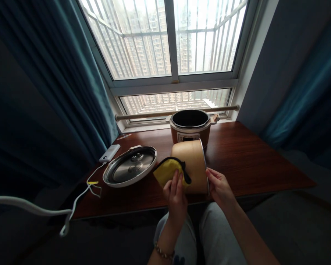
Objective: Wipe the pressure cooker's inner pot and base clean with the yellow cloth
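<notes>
Golden pot [197, 167], centre of frame slightly below the middle: tipped on its side above the near edge of the wooden table [251, 158], mouth and silvery rim to the right, rounded wall facing the viewer. Right hand [220, 187]: thumb and fingers clamped on the rim, presumably because the thin edge gives a secure hold and leaves the outer wall free. Left hand [175, 195]: fingers close together, pressed on a yellow cloth [165, 173] with dark edging, which lies against the wall and base end; pressure from this side probably steadies the pot against the rim grip. Thumb of left hand: cannot tell. Cooker body [177, 134], upper centre, stands upright behind the pot, opening upward. Lid [131, 167], left of centre, rests metal inner face up, plausibly keeping that face off the tabletop. White cable [78, 197], lower left, lies apart from both hands.
</notes>
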A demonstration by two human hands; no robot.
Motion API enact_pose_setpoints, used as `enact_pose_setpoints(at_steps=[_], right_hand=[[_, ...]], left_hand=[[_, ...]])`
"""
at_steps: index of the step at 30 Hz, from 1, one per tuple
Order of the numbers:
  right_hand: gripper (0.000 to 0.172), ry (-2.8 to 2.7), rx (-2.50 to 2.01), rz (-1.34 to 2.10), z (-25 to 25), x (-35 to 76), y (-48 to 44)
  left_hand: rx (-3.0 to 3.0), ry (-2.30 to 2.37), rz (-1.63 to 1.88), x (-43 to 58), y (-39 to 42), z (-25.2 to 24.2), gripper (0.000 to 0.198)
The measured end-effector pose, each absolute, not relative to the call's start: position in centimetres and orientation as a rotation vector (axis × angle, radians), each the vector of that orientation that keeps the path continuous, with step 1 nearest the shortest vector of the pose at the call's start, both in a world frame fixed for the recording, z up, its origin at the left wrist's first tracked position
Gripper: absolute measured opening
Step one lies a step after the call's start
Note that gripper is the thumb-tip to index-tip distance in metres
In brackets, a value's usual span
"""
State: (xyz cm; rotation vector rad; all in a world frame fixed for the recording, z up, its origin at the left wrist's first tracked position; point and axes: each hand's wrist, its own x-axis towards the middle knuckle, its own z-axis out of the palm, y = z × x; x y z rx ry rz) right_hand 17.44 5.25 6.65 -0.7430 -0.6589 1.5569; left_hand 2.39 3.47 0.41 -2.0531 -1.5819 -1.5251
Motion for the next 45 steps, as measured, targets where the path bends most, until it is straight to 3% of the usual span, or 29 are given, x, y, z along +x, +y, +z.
enact_pose_setpoints(at_steps=[4,9,17,22,25,28,32,36,42,45], right_hand=[[0.039,-0.674,-0.714,1.541,5.3,18.0,6.0],[0.035,-0.868,-0.793,1.445,2.6,18.6,5.4],[0.032,-0.908,-0.849,1.402,1.5,18.3,3.5],[0.036,-0.866,-0.861,1.435,1.9,18.3,2.7],[0.035,-0.824,-0.811,1.507,3.1,18.0,2.7],[0.032,-0.782,-0.757,1.568,4.7,17.6,3.4],[0.03,-0.704,-0.761,1.589,6.4,17.6,4.6],[0.029,-0.692,-0.723,1.61,6.8,17.9,5.5],[0.032,-0.669,-0.733,1.635,7.0,17.9,6.6],[0.031,-0.649,-0.736,1.616,7.4,17.8,7.3]], left_hand=[[-1.744,-1.987,-2.117,0.5,4.3,-0.5,0.036],[-1.358,-2.394,-2.757,0.3,4.4,-1.5,0.049],[-1.146,-2.412,-2.968,1.0,2.9,-1.4,0.048],[-1.369,-2.311,-2.647,1.1,0.4,-0.4,0.037],[-1.856,-1.846,-2.203,1.7,0.0,0.8,0.031],[-2.28,-1.405,-1.638,3.1,0.7,2.0,0.042],[-2.309,-1.3,-1.212,5.2,2.3,2.6,0.047],[-2.209,-1.355,-1.134,5.0,3.8,1.9,0.046],[-1.954,-1.585,-1.488,2.5,5.2,1.5,0.045],[-2.039,-1.556,-1.429,3.3,4.9,1.5,0.047]])
